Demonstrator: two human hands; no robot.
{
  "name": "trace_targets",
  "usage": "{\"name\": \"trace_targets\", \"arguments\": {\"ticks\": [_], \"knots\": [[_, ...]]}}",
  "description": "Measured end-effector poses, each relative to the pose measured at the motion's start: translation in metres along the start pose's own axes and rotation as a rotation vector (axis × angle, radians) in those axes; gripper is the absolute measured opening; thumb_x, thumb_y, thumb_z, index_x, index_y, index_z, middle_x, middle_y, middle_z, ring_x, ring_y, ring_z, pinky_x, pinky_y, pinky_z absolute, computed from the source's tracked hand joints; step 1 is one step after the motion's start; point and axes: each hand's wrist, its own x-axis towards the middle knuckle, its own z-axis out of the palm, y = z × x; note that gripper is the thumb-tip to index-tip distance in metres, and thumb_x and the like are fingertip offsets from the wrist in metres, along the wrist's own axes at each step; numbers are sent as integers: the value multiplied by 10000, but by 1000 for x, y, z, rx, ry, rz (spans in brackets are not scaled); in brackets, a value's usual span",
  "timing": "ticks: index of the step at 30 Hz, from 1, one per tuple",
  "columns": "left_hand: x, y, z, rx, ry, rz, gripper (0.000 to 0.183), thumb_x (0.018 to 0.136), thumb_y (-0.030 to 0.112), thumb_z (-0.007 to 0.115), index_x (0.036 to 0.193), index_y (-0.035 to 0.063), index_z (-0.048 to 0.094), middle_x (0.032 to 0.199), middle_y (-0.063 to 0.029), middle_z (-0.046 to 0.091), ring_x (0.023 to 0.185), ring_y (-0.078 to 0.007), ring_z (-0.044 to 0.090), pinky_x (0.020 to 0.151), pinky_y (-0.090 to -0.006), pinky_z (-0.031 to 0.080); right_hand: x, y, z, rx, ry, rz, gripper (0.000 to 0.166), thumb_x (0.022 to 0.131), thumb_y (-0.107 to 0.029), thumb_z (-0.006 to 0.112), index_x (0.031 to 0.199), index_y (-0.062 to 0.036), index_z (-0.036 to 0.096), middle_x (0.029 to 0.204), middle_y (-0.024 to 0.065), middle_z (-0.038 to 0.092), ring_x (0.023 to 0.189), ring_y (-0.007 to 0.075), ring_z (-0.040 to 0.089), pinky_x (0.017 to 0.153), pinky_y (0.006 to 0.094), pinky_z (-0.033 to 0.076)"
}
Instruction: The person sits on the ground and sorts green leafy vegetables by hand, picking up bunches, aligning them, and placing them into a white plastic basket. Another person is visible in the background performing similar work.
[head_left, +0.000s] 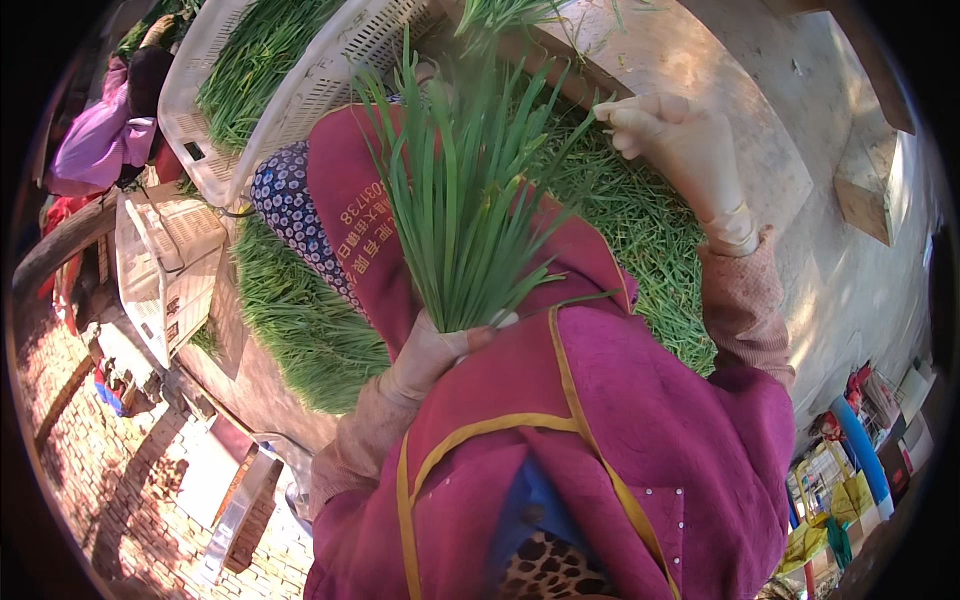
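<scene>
A bunch of long flat green leaves, like Chinese chives (450, 217), fans upward over the lap, with my left hand (439, 352) closed around its lower end. Away to the right, my right hand (667, 131), in a pale thin glove, pinches the tip of a thin green leaf between thumb and fingers. Loose green leaves (652, 240) lie in a heap below that hand. On the other side of the lap, a thick pile of leaves (307, 330) rests on the ground. A maroon apron (495, 382) with yellow edging and printed writing covers the lap.
A white perforated plastic crate (315, 82) with more leaves stands at the upper left, near a second pale crate (169, 292). A person in pink clothing (97, 142) is beyond them. At upper right are a flat board (675, 52) and a block (866, 176). Bags (851, 499) lie lower right.
</scene>
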Motion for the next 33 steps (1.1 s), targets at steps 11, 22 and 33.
{"name": "trace_targets", "arguments": {"ticks": [11, 22, 33], "knots": [[0, -1, 3, 167, 27, 74, 412, 838, 31, 673, 1228, 9, 541, 1130, -100, 650, 1080, -175, 597, 969, -309, 446, -39, -9, 47, -461, 47, -553, 232, 698, -238, 763, 914, -166, 716, 624, -22, 543, 626, 157, 530, 717, 292, 404], [-3, 2, 8, 173, 69, 84, 343, 842, 23, 660, 1178, 6, 592, 1111, -83, 656, 1051, -156, 601, 949, -290, 456, -49, -7, 74, -388, 329, -526, 343, 664, -307, 791, 960, -153, 710, 594, -8, 547, 591, 170, 540, 619, 289, 435], [-4, 2, 7, 168, 47, 122, 406, 826, 15, 670, 1219, 7, 567, 1191, -100, 620, 1114, -167, 565, 985, -306, 425, -40, 15, 87, 190, 32, 23, 174, 799, -162, 739, 923, -45, 707, 673, 9, 636, 529, 51, 517, 488, 199, 399]]}}
